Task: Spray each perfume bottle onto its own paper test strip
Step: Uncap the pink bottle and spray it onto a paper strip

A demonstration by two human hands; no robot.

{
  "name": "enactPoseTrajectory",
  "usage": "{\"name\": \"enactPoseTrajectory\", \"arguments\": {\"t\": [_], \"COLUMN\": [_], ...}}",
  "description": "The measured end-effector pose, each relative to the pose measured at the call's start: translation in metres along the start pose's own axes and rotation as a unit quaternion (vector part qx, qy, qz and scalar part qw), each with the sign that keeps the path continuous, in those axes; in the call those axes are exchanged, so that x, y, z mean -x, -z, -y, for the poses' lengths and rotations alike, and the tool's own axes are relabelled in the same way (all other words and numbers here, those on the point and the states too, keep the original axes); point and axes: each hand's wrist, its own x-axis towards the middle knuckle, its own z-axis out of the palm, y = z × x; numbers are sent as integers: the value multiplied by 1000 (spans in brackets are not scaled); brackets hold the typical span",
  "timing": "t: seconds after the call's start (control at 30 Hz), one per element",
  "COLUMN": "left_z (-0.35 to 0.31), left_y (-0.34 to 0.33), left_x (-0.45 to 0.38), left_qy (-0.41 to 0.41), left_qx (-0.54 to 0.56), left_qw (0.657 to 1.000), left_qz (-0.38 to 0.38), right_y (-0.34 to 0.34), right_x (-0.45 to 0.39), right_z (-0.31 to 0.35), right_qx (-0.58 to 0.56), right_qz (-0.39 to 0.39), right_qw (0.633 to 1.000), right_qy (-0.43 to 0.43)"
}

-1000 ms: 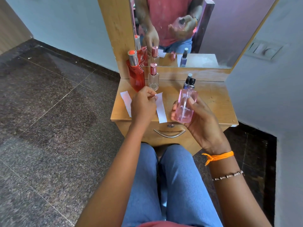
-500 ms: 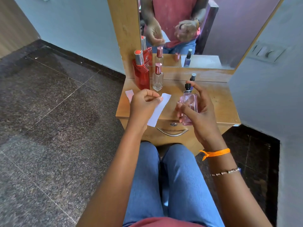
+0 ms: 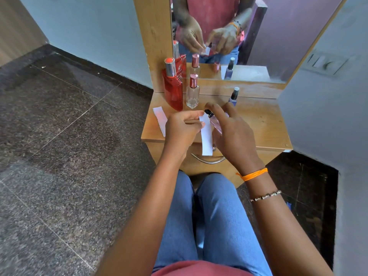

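Note:
My left hand [image 3: 182, 129] pinches the top of a white paper strip [image 3: 206, 136], which hangs down over the table's front edge. My right hand [image 3: 232, 134] grips a pink perfume bottle [image 3: 216, 122], mostly hidden by the fingers, with the index finger over its black nozzle [image 3: 208, 112], right beside the strip's top. A tall red bottle [image 3: 173, 90] and a clear bottle with a rose cap [image 3: 192, 94] stand at the back left. A small purple bottle [image 3: 233, 97] stands behind my right hand. A second strip [image 3: 160, 119] lies flat at the table's left.
The small wooden dressing table [image 3: 264, 124] has a drawer with a metal handle [image 3: 209, 160] in front. A mirror [image 3: 258, 36] rises behind the bottles. A wall with a switch plate [image 3: 324, 63] is close on the right. My knees in blue jeans are below the table.
The left hand lifted the strip off the table and turned it upright. The right hand brought the pink bottle left until the nozzle met the strip's top, index finger over the nozzle.

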Motion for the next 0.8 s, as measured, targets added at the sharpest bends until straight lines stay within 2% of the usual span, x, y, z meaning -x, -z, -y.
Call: {"name": "enactPoseTrajectory", "arguments": {"t": [0.17,0.53,0.63,0.8], "left_z": [0,-3,-3,0], "left_y": [-1,-3,-3,-2], "left_x": [1,6,6,5], "left_qy": [2,14,15,25], "left_qx": [22,58,59,63], "left_qw": [1000,998,997,997], "left_qz": [13,35,36,32], "right_y": [-1,1,0,-1], "right_x": [0,0,1,5], "right_z": [-3,-5,-6,-19], "right_qx": [31,9,-26,-197], "right_qz": [17,12,-5,-87], "right_qw": [999,1000,999,968], "right_qy": [-5,-14,-32,-126]}}
